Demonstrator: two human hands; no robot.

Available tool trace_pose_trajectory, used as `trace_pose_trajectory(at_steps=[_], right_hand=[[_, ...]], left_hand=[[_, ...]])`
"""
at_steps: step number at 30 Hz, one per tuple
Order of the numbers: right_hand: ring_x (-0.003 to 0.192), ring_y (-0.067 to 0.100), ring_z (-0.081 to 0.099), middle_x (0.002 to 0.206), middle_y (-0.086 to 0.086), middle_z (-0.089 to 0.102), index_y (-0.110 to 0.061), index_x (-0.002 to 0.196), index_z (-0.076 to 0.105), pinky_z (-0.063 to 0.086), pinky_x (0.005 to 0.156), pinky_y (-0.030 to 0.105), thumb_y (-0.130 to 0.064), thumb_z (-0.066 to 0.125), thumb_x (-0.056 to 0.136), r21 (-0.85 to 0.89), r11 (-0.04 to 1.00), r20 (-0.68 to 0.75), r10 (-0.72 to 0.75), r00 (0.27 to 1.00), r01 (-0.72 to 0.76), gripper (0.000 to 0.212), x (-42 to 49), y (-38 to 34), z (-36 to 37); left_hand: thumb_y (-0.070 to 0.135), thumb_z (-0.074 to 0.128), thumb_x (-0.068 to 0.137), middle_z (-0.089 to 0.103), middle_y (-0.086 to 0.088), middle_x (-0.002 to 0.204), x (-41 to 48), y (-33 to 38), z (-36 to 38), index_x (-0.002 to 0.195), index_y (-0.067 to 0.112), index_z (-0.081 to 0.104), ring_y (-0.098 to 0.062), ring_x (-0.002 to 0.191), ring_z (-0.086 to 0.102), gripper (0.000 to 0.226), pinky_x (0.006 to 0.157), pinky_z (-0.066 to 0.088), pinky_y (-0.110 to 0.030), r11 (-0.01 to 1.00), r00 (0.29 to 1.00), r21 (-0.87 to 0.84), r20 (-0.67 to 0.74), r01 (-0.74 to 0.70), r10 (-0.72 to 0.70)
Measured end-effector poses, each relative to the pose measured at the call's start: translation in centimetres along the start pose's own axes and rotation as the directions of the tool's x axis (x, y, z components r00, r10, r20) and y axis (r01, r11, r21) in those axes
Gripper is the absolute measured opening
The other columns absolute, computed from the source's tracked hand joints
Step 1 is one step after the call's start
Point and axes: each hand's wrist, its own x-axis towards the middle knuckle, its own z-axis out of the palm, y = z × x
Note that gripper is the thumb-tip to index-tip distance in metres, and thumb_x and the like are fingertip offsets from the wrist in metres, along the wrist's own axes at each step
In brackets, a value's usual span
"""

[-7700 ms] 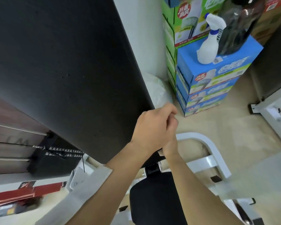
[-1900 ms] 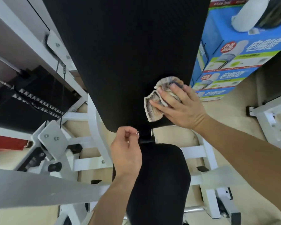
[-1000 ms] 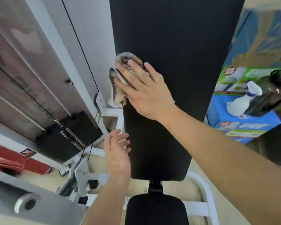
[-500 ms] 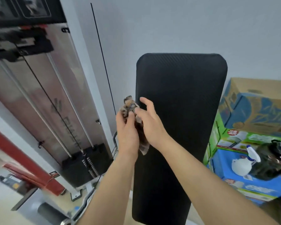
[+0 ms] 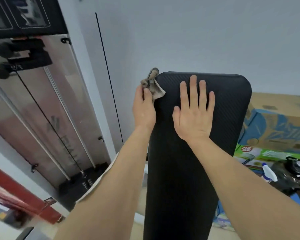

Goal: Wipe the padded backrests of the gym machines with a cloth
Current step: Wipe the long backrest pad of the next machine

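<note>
The tall black padded backrest (image 5: 189, 170) stands upright in front of me, its rounded top edge near mid-frame. My left hand (image 5: 143, 108) grips a crumpled grey-brown cloth (image 5: 152, 84) at the backrest's upper left corner, with the cloth bunched against the pad's edge. My right hand (image 5: 193, 111) lies flat on the upper part of the pad, fingers straight and spread, holding nothing.
A weight-stack machine with guide rods and a cable (image 5: 47, 110) stands to the left. Stacked cardboard boxes (image 5: 275, 122) fill the right side, with a white spray bottle (image 5: 268, 174) and a dark jug (image 5: 291, 172) below them. A pale wall is behind.
The cloth has passed from my right hand to my left, which has moved up to the pad's top left corner. My right hand has come off the cloth and now lies flat on the pad.
</note>
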Motion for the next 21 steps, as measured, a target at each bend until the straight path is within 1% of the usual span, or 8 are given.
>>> trace_pose_trajectory(at_steps=[2, 5, 7, 11, 13, 15, 18, 21], right_hand=[[0.154, 0.034, 0.006, 0.168, 0.013, 0.006, -0.015, 0.160, 0.010, 0.006, 0.122, 0.055, -0.040, 0.042, 0.097, -0.019, 1.000, -0.022, 0.000, 1.000, 0.000, 0.075, 0.0, -0.2, 0.6], [0.154, 0.035, 0.007, 0.168, 0.015, 0.008, -0.014, 0.160, 0.012, 0.007, 0.122, 0.056, -0.039, 0.043, 0.096, -0.025, 1.000, -0.053, -0.005, 0.999, 0.004, 0.075, -0.1, -0.3, 1.0], [0.154, 0.036, 0.007, 0.168, 0.015, 0.008, -0.014, 0.160, 0.011, 0.007, 0.122, 0.056, -0.038, 0.042, 0.097, -0.033, 0.999, -0.052, -0.005, 0.999, 0.003, 0.075, 0.0, -0.3, 0.9], [0.154, 0.036, 0.007, 0.168, 0.015, 0.007, -0.015, 0.160, 0.009, 0.007, 0.122, 0.056, -0.039, 0.038, 0.098, -0.057, 0.998, -0.041, 0.006, 0.999, -0.009, 0.073, -0.1, -0.6, 0.7], [0.154, 0.036, 0.006, 0.168, 0.015, 0.007, -0.014, 0.160, 0.009, 0.008, 0.123, 0.057, -0.038, 0.039, 0.098, -0.058, 0.998, -0.029, 0.009, 1.000, -0.011, 0.073, 0.0, -0.6, 0.3], [0.154, 0.036, 0.007, 0.167, 0.016, 0.009, -0.013, 0.160, 0.012, 0.010, 0.123, 0.057, -0.037, 0.041, 0.098, -0.029, 0.999, -0.023, 0.020, 1.000, -0.021, 0.073, -0.1, -0.9, -0.3], [0.151, 0.037, 0.019, 0.164, 0.018, 0.021, -0.008, 0.157, 0.025, 0.018, 0.122, 0.053, -0.034, 0.046, 0.095, 0.032, 0.999, -0.051, 0.033, 0.998, -0.032, 0.070, -2.4, -2.2, -0.7], [0.140, 0.033, 0.035, 0.154, 0.016, 0.039, -0.008, 0.149, 0.039, 0.032, 0.112, 0.049, -0.032, 0.053, 0.091, 0.094, 0.996, -0.083, 0.007, 0.997, 0.001, 0.064, -7.2, -3.5, 0.4]], left_hand=[[0.027, 0.039, 0.107, 0.066, 0.017, 0.108, -1.3, -1.8, -0.1, 0.122, 0.027, 0.059, 0.010, 0.100, 0.058, 0.025, 0.087, 0.042, -0.009, 1.000, 0.999, 0.017, -0.041, -0.011, 0.012], [0.025, 0.042, 0.106, 0.064, 0.017, 0.094, -4.8, -4.9, -1.3, 0.114, 0.024, 0.060, 0.012, 0.085, 0.057, 0.020, 0.073, 0.040, -0.005, 0.996, 0.997, 0.069, -0.070, 0.050, -0.045], [0.025, 0.040, 0.107, 0.064, 0.019, 0.098, -8.1, -8.1, -2.6, 0.117, 0.028, 0.058, 0.011, 0.091, 0.057, 0.021, 0.076, 0.040, -0.004, 0.980, 0.985, 0.099, -0.049, 0.172, -0.168], [0.026, 0.039, 0.107, 0.063, 0.021, 0.104, -14.8, -14.0, -5.6, 0.116, 0.038, 0.053, -0.006, 0.104, 0.060, 0.021, 0.091, 0.041, -0.024, 0.897, 0.914, 0.179, -0.050, 0.404, -0.402], [0.024, 0.039, 0.107, 0.063, 0.018, 0.100, -15.3, -13.9, -6.2, 0.113, 0.037, 0.054, -0.012, 0.104, 0.061, 0.020, 0.087, 0.041, -0.022, 0.878, 0.894, 0.177, -0.027, 0.444, -0.447], [0.023, 0.039, 0.107, 0.060, 0.018, 0.094, -13.6, -11.9, -5.8, 0.111, 0.032, 0.054, -0.012, 0.098, 0.061, 0.017, 0.077, 0.043, -0.018, 0.895, 0.909, 0.173, -0.014, 0.412, -0.416], [0.024, 0.042, 0.106, 0.064, 0.010, 0.105, -9.1, -7.2, -3.7, 0.121, 0.022, 0.057, -0.007, 0.100, 0.060, 0.021, 0.093, 0.047, -0.024, 0.957, 0.962, 0.099, -0.006, 0.271, -0.272], [0.026, 0.043, 0.105, 0.067, 0.007, 0.112, -6.7, -5.0, -2.5, 0.124, 0.021, 0.058, -0.004, 0.103, 0.062, 0.025, 0.091, 0.047, -0.018, 0.987, 0.994, 0.119, -0.009, 0.112, -0.112]])
